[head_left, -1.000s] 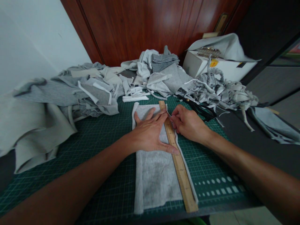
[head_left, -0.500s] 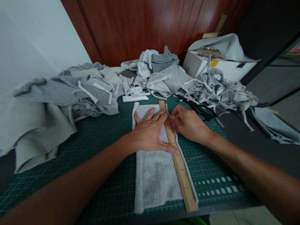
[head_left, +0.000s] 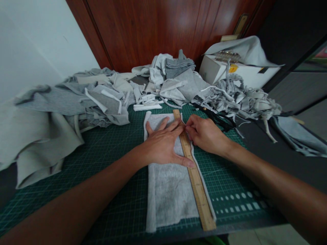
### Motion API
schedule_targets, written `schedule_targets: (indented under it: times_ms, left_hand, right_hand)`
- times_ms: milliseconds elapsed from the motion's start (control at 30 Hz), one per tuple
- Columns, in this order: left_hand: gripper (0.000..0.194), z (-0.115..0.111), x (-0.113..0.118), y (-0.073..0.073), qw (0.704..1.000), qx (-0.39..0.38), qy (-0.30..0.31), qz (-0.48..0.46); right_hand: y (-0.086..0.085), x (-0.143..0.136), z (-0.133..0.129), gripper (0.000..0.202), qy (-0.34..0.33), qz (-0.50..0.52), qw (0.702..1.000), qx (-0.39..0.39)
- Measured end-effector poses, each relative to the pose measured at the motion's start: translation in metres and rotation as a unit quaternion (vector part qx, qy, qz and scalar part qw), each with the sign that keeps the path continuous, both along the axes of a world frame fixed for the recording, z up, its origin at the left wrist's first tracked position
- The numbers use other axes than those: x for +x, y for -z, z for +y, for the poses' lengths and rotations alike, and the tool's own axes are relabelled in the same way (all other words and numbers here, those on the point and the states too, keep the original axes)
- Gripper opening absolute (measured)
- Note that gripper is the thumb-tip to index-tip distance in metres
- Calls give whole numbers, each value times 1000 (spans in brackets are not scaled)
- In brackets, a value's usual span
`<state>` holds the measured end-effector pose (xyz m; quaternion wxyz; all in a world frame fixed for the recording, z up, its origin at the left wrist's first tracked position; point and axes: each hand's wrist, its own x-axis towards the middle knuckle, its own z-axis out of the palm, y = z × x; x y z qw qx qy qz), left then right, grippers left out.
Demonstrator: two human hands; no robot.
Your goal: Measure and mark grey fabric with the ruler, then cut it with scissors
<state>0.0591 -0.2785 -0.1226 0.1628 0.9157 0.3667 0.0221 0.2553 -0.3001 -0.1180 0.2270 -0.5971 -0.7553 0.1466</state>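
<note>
A grey piece of cloth [head_left: 171,194] lies lengthwise on the green cutting mat [head_left: 112,149]. Along its right side rests a wooden ruler [head_left: 198,183], with a narrow strip of cloth edge showing beyond it. My left hand [head_left: 166,144] is spread flat over cloth and ruler, its thumb and some fingertips on the wood. Just right of the ruler's upper part, my right hand [head_left: 203,132] has its fingers pinched at the cloth's right edge, close to the left fingertips. The fingertips hide the exact bit of edge between them.
Grey fabric [head_left: 58,102] is heaped at the left and back. Black-handled scissors [head_left: 219,119] lie beyond my right hand, beside a tangle of cloth strips [head_left: 245,95]. A white box [head_left: 242,75] stands at the back right.
My right hand has shifted very slightly left, closer to my left fingertips. Cloth and ruler have not visibly moved.
</note>
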Motion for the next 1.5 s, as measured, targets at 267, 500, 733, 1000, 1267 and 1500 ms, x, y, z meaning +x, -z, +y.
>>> schedule_targets:
  times_ms: [267, 500, 733, 1000, 1267, 1500]
  left_hand:
    - [124, -1, 0, 0, 1000, 1, -4, 6]
    - [127, 0, 0, 1, 1000, -1, -4, -1]
    - [126, -1, -1, -1, 1000, -6, -3, 8]
    - [122, 0, 1, -1, 1000, -7, -5, 11]
    - [122, -1, 0, -3, 1000, -12, -5, -1]
    - [125, -1, 1, -3, 1000, -12, -9, 8]
  right_hand:
    - [-5, 3, -3, 12, -14, 22, 999, -42]
    - [-5, 7, -8, 13, -31, 65, 993, -97]
    - [-5, 7, -15, 14, -35, 87, 988, -122]
    - [-10, 4, -28, 17, -53, 8, 996, -69]
    - [-11, 1, -37, 17, -77, -24, 996, -24]
    - [-24, 14, -36, 16, -95, 44, 984, -145]
